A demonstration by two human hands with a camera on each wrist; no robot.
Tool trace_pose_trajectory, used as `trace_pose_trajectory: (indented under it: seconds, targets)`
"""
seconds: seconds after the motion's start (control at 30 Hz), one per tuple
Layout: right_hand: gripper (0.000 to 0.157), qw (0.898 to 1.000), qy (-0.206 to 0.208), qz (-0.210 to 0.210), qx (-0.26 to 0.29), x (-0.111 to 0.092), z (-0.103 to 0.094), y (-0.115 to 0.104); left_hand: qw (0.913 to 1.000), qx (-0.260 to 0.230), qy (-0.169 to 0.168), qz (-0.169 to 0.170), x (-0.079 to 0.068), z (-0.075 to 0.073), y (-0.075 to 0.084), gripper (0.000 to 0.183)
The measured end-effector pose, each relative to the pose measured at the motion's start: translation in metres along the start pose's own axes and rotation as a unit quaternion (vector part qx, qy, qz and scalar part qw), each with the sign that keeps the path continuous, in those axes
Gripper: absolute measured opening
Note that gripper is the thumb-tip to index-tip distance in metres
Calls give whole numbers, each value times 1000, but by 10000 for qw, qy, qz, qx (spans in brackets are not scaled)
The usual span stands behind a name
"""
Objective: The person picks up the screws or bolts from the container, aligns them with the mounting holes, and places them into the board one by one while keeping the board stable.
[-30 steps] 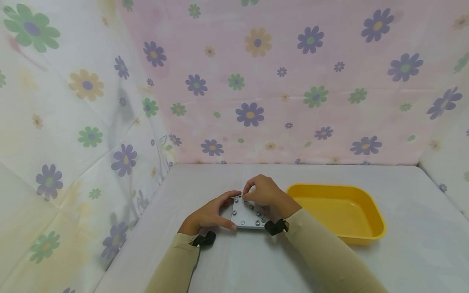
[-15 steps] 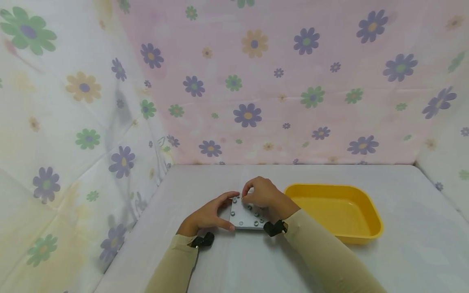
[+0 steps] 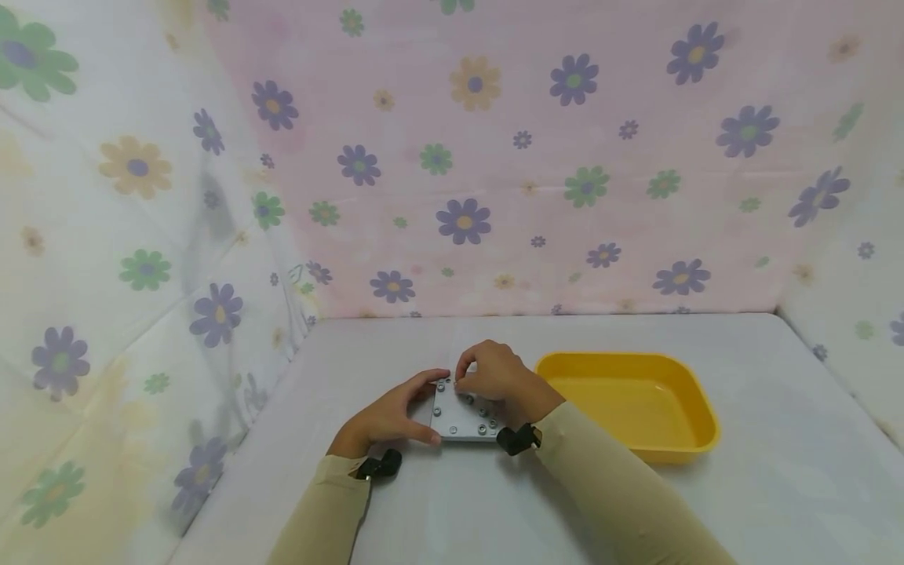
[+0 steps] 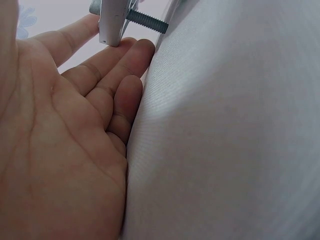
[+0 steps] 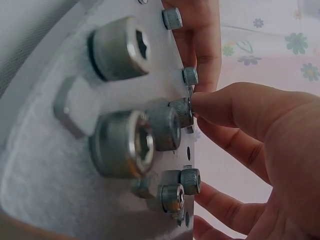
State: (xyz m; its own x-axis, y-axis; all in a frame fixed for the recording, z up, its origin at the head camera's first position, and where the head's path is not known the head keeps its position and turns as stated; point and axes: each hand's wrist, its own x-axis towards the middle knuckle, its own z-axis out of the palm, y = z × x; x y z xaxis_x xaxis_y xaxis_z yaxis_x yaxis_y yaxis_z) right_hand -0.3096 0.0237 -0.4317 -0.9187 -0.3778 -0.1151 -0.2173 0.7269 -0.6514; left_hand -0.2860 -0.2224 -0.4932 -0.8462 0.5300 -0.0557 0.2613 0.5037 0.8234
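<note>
A light-grey metal plate (image 3: 459, 414) with several socket head screws standing in it lies between the two hands. My left hand (image 3: 384, 420) grips its left side, thumb at the near corner and index finger at the far one. In the left wrist view a threaded screw shank (image 4: 147, 21) sticks out from the plate's underside, above the curled lower fingers. My right hand (image 3: 497, 377) reaches over the plate, thumb and index finger pinching a socket head screw (image 5: 181, 111) near the far edge. In the head view those fingertips mostly hide this screw.
A yellow tray (image 3: 636, 400) stands to the right, close beside the right forearm. White cloth covers the table (image 3: 438, 502). Flowered cloth walls (image 3: 424, 235) rise at the back and sides. A black wrist camera (image 3: 519, 439) sits near the plate's right corner.
The whole head view has shifted, so hands, plate and tray appear slightly farther left. Both hands keep their places on the plate, the right fingertips staying at the same screw.
</note>
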Motion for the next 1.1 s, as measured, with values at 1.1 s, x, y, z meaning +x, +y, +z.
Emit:
trace_pose_trajectory:
  seconds: [1.1]
  targets:
    - [12, 9995, 61, 114, -295, -3, 4, -3, 10000, -49, 4, -13, 0, 0, 1, 111]
